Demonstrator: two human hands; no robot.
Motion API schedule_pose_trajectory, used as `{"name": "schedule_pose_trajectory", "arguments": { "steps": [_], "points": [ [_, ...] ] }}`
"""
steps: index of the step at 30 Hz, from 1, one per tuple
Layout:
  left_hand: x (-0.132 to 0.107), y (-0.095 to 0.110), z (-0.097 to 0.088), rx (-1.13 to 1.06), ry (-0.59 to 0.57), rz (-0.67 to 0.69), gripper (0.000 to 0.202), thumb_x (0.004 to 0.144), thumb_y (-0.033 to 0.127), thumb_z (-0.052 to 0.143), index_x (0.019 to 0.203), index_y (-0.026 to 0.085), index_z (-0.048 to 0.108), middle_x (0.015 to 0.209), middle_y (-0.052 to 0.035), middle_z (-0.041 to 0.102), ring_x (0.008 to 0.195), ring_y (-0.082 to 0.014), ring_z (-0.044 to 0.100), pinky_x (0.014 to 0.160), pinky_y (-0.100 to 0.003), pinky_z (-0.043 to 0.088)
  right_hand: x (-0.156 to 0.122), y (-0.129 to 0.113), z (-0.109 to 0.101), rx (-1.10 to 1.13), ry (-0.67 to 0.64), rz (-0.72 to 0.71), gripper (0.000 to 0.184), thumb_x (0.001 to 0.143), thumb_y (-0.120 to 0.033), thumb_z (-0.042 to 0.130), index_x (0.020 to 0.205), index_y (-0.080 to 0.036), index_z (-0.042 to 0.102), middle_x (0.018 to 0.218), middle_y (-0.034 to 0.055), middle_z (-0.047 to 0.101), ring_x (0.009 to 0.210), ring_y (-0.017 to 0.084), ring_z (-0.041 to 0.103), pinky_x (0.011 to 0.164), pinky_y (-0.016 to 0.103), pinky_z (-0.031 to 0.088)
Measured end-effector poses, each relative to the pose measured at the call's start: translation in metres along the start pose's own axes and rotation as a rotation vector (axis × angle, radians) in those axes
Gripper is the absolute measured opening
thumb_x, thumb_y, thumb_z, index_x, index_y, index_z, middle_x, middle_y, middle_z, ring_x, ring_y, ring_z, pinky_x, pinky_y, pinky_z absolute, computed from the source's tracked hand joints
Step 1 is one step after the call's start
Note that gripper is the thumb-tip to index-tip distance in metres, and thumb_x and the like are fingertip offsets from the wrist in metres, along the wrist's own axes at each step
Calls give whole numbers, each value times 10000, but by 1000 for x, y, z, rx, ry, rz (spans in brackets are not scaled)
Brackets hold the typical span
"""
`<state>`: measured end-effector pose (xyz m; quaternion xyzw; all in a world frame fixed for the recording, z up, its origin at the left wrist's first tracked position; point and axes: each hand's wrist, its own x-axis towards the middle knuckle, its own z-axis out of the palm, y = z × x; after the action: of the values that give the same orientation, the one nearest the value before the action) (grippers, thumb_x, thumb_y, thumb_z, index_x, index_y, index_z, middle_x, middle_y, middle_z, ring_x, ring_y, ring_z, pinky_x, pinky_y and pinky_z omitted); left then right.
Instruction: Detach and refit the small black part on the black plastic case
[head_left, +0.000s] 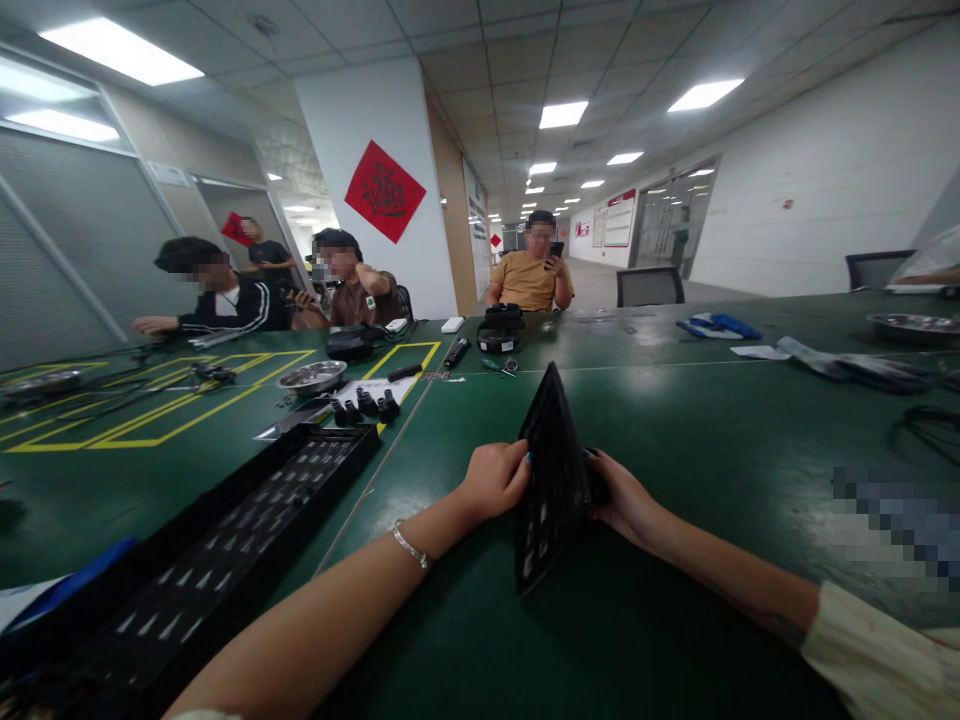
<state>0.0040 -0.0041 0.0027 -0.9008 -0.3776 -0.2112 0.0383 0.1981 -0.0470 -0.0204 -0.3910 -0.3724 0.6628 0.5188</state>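
Observation:
A thin black panel stands tilted on edge between my two hands, above the green table. Light openings or pieces show along its left face. My left hand grips that face near its left edge, fingers curled and thumb pressed against it. On the opposite side, my right hand is closed round the panel's right side, where a dark rounded part shows beside the fingers. Its fingertips are partly hidden. To my left lies a long black tray with rows of pale, pointed shapes inside.
Several black fittings and a metal bowl sit beyond the tray. A black device and small tools lie farther off. Blue-and-white cloth lies at far right. Several people sit across the table.

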Motion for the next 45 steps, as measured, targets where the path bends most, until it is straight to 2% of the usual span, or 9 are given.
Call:
{"name": "schedule_pose_trajectory", "arguments": {
  "steps": [3,7,11,17,25,31,37,45],
  "points": [
    [1,0,1,-4,-14,-34,249,864,319,280,771,189,472,646,-29,565,603,-158,536,562,-254,326,1,2,-1,-3,18,-6,199,747,-346,544,883,-217,477,672,-10,558,508,130,527,376,208,358],
    [2,0,3,-12,-46,-78,305,871,338,256,737,190,486,652,-35,583,630,-171,558,561,-259,317,2,3,-1,-13,1,-15,189,767,-351,528,887,-216,472,674,-10,565,515,129,534,382,207,367],
    [2,-2,4,-3,-59,-58,332,864,334,254,675,185,483,632,-39,572,624,-168,553,565,-260,315,1,2,-1,-13,-11,-12,204,762,-365,532,886,-217,468,665,-12,562,515,128,533,378,202,365],
    [0,-3,3,-8,-31,-8,284,839,317,288,681,182,481,627,-37,559,607,-161,534,561,-260,310,1,2,-1,-17,-23,-17,204,772,-366,534,892,-213,471,669,-8,562,505,125,526,370,203,369],
    [2,0,2,-50,-38,-70,457,915,359,163,673,181,508,631,-33,565,579,-137,514,560,-251,304,2,2,-1,0,-32,-22,232,750,-374,566,887,-215,468,657,-14,553,495,128,528,359,204,374],
    [1,0,2,-66,-29,-48,389,889,344,222,660,182,492,605,-31,543,581,-146,511,555,-254,309,1,2,-1,-3,-17,-12,174,782,-347,530,881,-214,479,671,-5,566,513,132,536,366,206,377],
    [1,-2,2,-61,-33,-17,335,865,329,252,658,185,472,601,-27,528,581,-147,506,565,-251,321,4,4,-5,-16,-53,-15,186,792,-357,529,903,-215,482,680,1,575,514,132,536,374,209,373],
    [1,-2,2,-69,-18,-7,277,838,304,281,656,186,453,600,-24,521,583,-148,504,564,-252,326,2,1,0,-18,-18,-1,195,784,-360,515,894,-206,466,659,1,567,497,129,531,363,206,365]
  ]
}}
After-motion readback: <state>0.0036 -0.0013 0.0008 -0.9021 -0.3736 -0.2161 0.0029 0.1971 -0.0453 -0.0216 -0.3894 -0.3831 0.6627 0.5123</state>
